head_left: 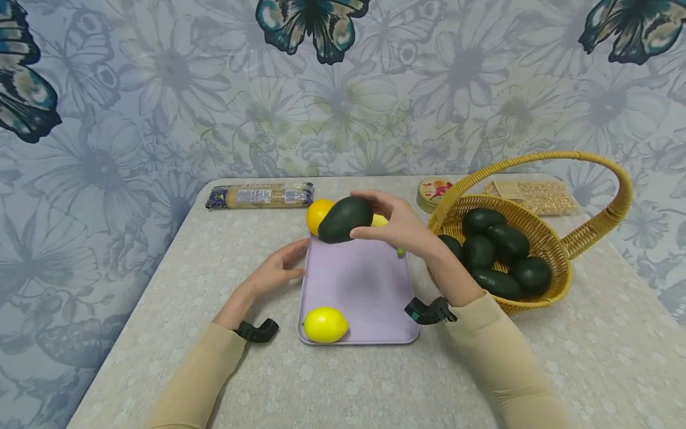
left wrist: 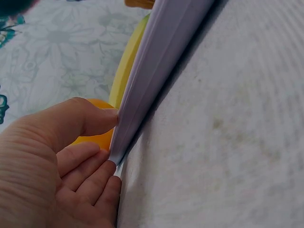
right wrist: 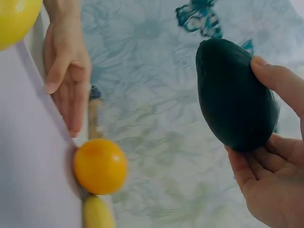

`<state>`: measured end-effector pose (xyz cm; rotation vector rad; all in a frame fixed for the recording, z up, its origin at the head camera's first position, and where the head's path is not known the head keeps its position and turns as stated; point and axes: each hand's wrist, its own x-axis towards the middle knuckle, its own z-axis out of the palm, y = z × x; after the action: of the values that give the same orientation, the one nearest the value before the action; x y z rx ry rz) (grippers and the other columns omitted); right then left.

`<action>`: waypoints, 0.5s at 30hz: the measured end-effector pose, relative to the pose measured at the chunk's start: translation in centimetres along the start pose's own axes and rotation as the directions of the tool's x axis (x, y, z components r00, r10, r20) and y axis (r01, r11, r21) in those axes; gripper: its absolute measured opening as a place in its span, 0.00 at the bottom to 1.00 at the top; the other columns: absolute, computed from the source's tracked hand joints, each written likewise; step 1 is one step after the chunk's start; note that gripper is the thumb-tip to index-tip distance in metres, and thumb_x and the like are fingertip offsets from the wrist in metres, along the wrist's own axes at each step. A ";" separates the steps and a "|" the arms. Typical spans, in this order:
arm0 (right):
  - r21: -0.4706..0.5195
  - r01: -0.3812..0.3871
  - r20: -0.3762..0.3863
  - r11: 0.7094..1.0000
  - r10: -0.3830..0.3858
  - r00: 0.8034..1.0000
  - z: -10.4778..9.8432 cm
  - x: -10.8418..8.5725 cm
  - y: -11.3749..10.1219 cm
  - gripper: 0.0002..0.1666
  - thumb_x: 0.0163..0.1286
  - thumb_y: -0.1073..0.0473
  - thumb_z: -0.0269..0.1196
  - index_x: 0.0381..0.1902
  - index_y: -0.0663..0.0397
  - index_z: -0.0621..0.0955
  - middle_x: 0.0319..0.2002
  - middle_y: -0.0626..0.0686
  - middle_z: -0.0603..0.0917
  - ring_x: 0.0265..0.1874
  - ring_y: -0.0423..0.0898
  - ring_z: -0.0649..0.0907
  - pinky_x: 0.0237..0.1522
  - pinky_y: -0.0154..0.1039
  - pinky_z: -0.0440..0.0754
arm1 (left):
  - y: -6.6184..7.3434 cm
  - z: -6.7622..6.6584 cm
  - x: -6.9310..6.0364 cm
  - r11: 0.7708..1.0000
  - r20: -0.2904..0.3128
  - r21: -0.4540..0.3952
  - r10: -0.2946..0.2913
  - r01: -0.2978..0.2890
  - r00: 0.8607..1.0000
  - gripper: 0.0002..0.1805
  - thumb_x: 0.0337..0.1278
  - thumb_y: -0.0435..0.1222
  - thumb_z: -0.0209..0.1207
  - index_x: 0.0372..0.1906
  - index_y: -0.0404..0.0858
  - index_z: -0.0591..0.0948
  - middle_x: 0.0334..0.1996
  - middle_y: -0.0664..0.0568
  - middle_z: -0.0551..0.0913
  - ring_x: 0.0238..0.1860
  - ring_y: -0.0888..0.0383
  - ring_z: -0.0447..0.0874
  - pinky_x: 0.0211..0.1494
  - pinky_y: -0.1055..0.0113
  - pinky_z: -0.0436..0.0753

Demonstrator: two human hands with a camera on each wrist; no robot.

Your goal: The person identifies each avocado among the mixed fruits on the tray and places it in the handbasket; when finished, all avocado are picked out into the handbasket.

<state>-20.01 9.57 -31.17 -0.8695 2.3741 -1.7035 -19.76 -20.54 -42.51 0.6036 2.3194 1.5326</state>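
Note:
My right hand (head_left: 399,225) grips a dark green avocado (head_left: 345,220) above the far part of a lilac tray (head_left: 356,286); in the right wrist view the thumb and fingers lie around the avocado (right wrist: 237,97). At the tray's left edge rests my left hand (head_left: 276,268), its fingers fairly straight and touching the rim, as the left wrist view shows. A yellow lemon (head_left: 326,325) lies in the tray's near left corner. At the far left corner is an orange (head_left: 318,215). Beside it lies a banana (left wrist: 128,66), mostly hidden behind the right hand in the head view.
To the right stands a yellow wicker basket (head_left: 560,280) with a tall handle, holding several avocados (head_left: 506,243). Along the back of the table lie a pasta packet (head_left: 262,195), a round tin (head_left: 433,192) and a bag of pale kernels (head_left: 541,198). A patterned wall rises behind.

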 end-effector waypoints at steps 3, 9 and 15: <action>0.029 0.082 -0.005 0.996 -0.082 0.997 -1.8 -2.6 -1.8 0.40 0.55 0.61 0.72 0.65 0.56 0.71 0.61 0.50 0.73 0.55 0.46 0.75 0.60 0.43 0.71 | -1.2 0.0 0.2 1.000 -0.010 -0.004 0.004 -0.004 1.000 0.38 0.57 0.27 0.60 0.71 0.32 0.57 0.71 0.41 0.54 0.71 0.42 0.49 0.72 0.48 0.50; 0.015 0.117 -0.072 0.993 -0.115 0.991 -6.0 -8.5 -2.2 0.41 0.53 0.73 0.69 0.65 0.61 0.69 0.62 0.57 0.71 0.57 0.47 0.74 0.58 0.33 0.71 | -1.3 0.0 0.2 1.000 -0.012 -0.014 0.004 -0.004 1.000 0.39 0.57 0.26 0.60 0.71 0.32 0.57 0.72 0.41 0.54 0.71 0.43 0.48 0.72 0.49 0.50; -0.149 -0.177 -0.252 0.973 0.136 0.958 -11.1 -13.3 0.6 0.40 0.59 0.65 0.68 0.68 0.50 0.67 0.63 0.50 0.69 0.59 0.39 0.71 0.53 0.23 0.71 | 0.8 0.1 -0.2 1.000 0.001 -0.001 -0.012 0.012 1.000 0.37 0.56 0.23 0.58 0.70 0.27 0.56 0.71 0.35 0.53 0.70 0.40 0.49 0.72 0.49 0.51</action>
<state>-13.47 25.62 -30.83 -0.4975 2.6961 -1.6468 -19.44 -20.28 -41.84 0.5888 2.3166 1.5277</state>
